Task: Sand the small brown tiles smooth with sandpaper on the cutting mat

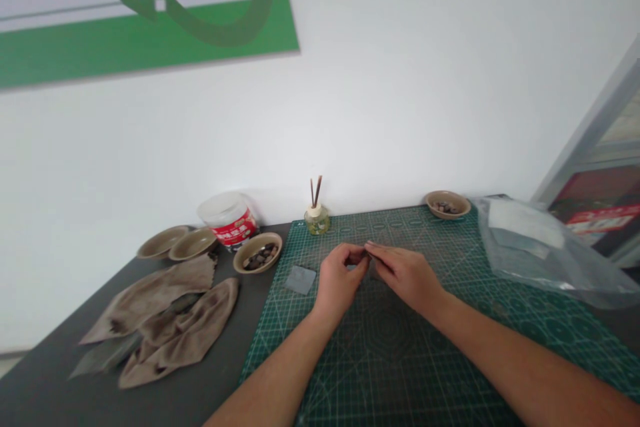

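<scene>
My left hand (pixel 339 278) and my right hand (pixel 404 273) meet over the green cutting mat (pixel 400 347), fingertips pinched together at about the same spot. Both pinch something small between the fingertips that I cannot make out. A small grey square sheet (pixel 301 279) lies flat on the mat just left of my left hand. A tan bowl of dark small pieces (pixel 258 252) stands at the mat's left edge, and another tan bowl with dark pieces (pixel 448 204) stands at the mat's far right corner.
Two empty tan bowls (pixel 176 243) and a white tub with a red label (pixel 229 219) stand at the back left. Brown cloths (pixel 165 320) lie on the dark table. A reed diffuser bottle (pixel 317 217) stands by the wall. A clear plastic bag (pixel 540 253) lies at right.
</scene>
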A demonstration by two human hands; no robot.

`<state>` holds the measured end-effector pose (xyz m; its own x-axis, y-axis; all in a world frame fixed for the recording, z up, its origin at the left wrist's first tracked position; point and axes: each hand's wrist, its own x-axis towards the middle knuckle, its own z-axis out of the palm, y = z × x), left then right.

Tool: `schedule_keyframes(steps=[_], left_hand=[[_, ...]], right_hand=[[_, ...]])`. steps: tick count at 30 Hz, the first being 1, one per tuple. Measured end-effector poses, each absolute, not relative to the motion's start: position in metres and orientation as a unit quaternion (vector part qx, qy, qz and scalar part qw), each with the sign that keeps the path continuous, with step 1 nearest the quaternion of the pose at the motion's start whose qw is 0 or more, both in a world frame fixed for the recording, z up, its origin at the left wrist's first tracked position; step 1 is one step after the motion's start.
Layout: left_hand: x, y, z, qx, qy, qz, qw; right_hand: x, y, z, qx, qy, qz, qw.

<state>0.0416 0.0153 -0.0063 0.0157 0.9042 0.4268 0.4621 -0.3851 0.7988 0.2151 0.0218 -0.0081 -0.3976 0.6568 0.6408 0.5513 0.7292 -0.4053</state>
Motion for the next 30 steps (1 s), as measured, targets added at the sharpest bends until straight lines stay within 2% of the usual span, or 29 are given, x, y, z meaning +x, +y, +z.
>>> schedule_keyframes(steps=[8, 16, 20, 25, 30], left_hand=[[0.041, 0.0149, -0.0063, 0.656, 0.519, 0.493, 0.242], [0.0433, 0.0111, -0.0018, 0.64, 0.52, 0.504, 0.257], [0.0447, 0.0098, -0.0007, 0.627, 0.513, 0.519, 0.273], [0.0458, 0.0124, -0.001, 0.592, 0.5, 0.558, 0.295], [0.045, 0.0145, -0.0021, 0.606, 0.484, 0.556, 0.298]], right_hand=[[0.2152, 0.023, -0.0097, -0.331, -0.864, -0.021, 0.379], [0.2124, 0.019, -0.0074, -0.33, -0.866, -0.044, 0.373], [0.2129, 0.0202, -0.0086, -0.324, -0.864, -0.025, 0.384], [0.2155, 0.0253, -0.0087, -0.417, -0.817, 0.038, 0.396], [0.2124, 0.0202, -0.0008, -0.421, -0.781, 0.079, 0.455]])
